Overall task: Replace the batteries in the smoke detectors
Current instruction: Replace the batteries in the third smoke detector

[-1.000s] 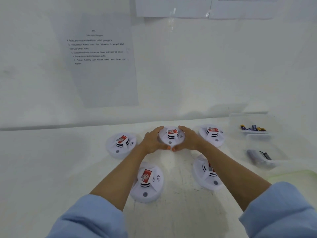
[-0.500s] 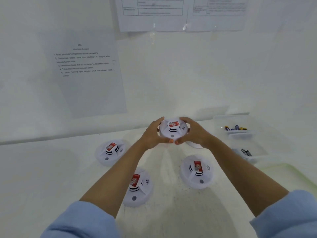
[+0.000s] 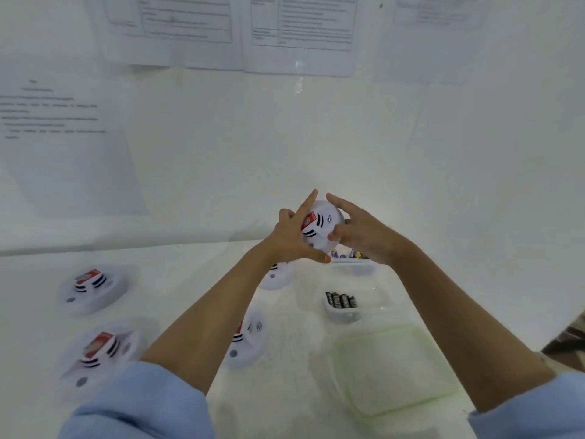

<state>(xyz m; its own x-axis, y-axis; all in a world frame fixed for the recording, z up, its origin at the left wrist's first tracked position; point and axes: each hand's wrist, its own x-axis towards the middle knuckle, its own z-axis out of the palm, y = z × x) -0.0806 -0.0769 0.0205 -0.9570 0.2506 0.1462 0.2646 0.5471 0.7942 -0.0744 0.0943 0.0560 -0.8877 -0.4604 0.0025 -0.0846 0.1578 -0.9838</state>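
Both hands close around one white smoke detector (image 3: 323, 228), held tilted in the air above the table (image 3: 177, 280). The left hand (image 3: 289, 240) grips its near edge, thumb underneath and one finger pointing up across its red label. The right hand (image 3: 361, 232) curls its fingers round the far rim. Four more detectors lie flat on the table: two at the left (image 3: 91, 288) (image 3: 98, 353) and two partly hidden by the left forearm (image 3: 245, 340) (image 3: 276, 276). Below the right hand, a clear tub (image 3: 343, 313) holds dark batteries (image 3: 340, 301), and a second tub with coloured batteries (image 3: 351, 255) shows just behind it. A pale green lid (image 3: 392, 369) lies nearer. Printed sheets (image 3: 300, 30) hang on the wall.
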